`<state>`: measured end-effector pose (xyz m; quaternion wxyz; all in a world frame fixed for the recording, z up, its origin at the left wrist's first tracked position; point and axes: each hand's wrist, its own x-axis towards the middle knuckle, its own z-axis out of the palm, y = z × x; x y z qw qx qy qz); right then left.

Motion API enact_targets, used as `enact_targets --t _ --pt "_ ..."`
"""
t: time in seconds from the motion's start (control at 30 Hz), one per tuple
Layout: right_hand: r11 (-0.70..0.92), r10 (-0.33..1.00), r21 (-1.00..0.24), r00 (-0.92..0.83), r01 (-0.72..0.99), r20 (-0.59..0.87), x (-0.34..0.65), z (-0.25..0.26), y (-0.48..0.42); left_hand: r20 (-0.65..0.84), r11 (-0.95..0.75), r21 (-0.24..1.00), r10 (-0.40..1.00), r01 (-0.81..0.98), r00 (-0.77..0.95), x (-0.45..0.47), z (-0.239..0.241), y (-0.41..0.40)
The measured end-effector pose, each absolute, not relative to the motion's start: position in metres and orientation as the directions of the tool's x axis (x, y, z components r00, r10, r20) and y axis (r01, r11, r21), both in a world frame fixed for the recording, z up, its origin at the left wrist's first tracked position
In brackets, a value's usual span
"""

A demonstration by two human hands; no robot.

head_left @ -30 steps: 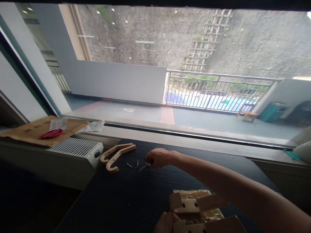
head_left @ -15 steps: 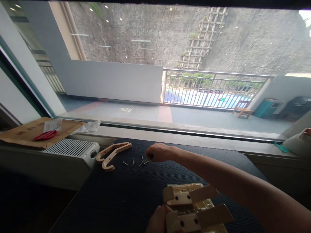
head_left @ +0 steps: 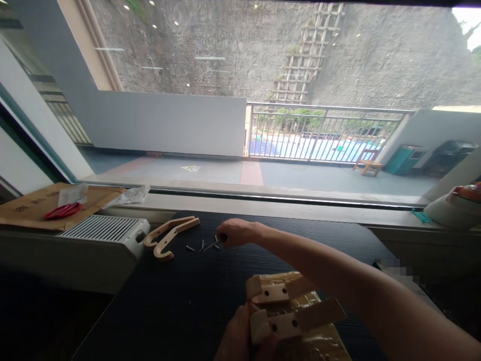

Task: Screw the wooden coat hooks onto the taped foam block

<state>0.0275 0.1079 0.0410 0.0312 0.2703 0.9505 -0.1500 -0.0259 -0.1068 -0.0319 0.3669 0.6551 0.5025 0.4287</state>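
My right hand (head_left: 238, 232) is closed around the dark handle of a screwdriver (head_left: 211, 245). Its thin metal shaft points left, down among several loose screws (head_left: 190, 248) on the black table (head_left: 180, 306). At the lower middle, my left hand (head_left: 237, 331) grips the near wooden hook (head_left: 285, 325), thumb over its left end. A second wooden hook (head_left: 275, 294) lies parallel behind it. Both have two dark holes and rest across a block wrapped in shiny yellowish tape (head_left: 325, 345). Two more curved wooden hooks (head_left: 171, 238) lie together left of the screws.
A white heater (head_left: 131, 238) stands left of the table, bearing a brown envelope (head_left: 26, 205) with red scissors (head_left: 63, 211). Crumpled clear plastic (head_left: 130, 196) lies beside it. A window sill (head_left: 263, 204) runs along the back, with a white pot (head_left: 451, 210) at the right.
My right hand has moved slightly left with the screwdriver, its tip shifting left among the screws. The view has turned a little; my left hand stays at the wooden hook.
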Motion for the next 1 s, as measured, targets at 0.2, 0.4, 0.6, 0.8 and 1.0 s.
enact_targets --t 0.2,0.4,0.6,0.8,1.0 --pt "0.732 0.587 -0.41 -0.809 0.544 -0.026 0.097 0.098 0.058 0.214 -0.264 0.922 0.957 0.284 0.196 -0.026 -0.022 -0.106" --pt "0.607 0.631 -0.603 -0.775 0.518 -0.031 0.147 0.095 -0.031 0.141 -0.259 0.898 0.936 0.356 0.324 -0.034 -0.025 -0.105" --pt "0.661 0.595 -0.603 -0.801 0.447 0.059 0.156 0.076 -0.055 0.056 -0.17 0.937 0.936 0.307 0.348 -0.034 -0.023 -0.106" --pt "0.722 0.524 -0.564 -0.849 0.4 0.07 0.151 0.071 -0.05 0.051 -0.154 0.953 0.929 0.259 0.367 -0.032 -0.015 -0.104" --pt "0.782 0.398 -0.525 -0.918 0.336 0.006 0.142 0.078 -0.044 0.061 -0.166 0.952 0.926 0.256 0.372 -0.035 -0.02 -0.103"
